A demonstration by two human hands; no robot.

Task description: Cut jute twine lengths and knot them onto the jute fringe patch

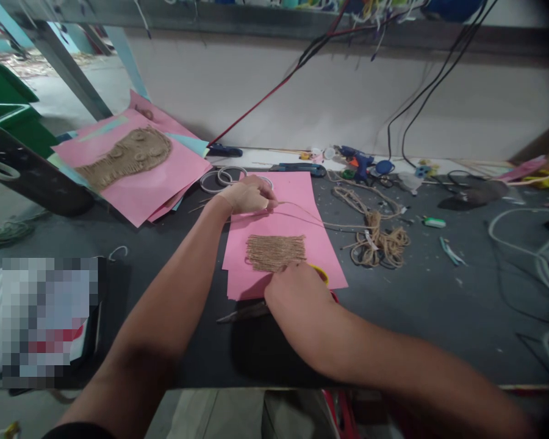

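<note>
My left hand (251, 195) is over the far part of a pink sheet (293, 189), its fingertips pinched on a thin jute twine (302, 214). That strand runs right, towards a loose twine bundle (379, 244). Rows of brown twine form a small rectangular patch (276, 252) on the sheet. At the patch's near edge my right hand (297, 289) is curled with the knuckles up; its fingertips are hidden, so what they hold does not show. Scissors (242, 313) lie partly beneath this hand, with the blade out to the left and yellow-and-red handles at the right.
Pink sheets with a twine piece (132, 152) lie at the back left. White rings (224, 177), a blue cutter (299, 169) and a blue glue gun (359, 161) lie along the back. A green lighter (434, 222) is at the right. Cables hang behind.
</note>
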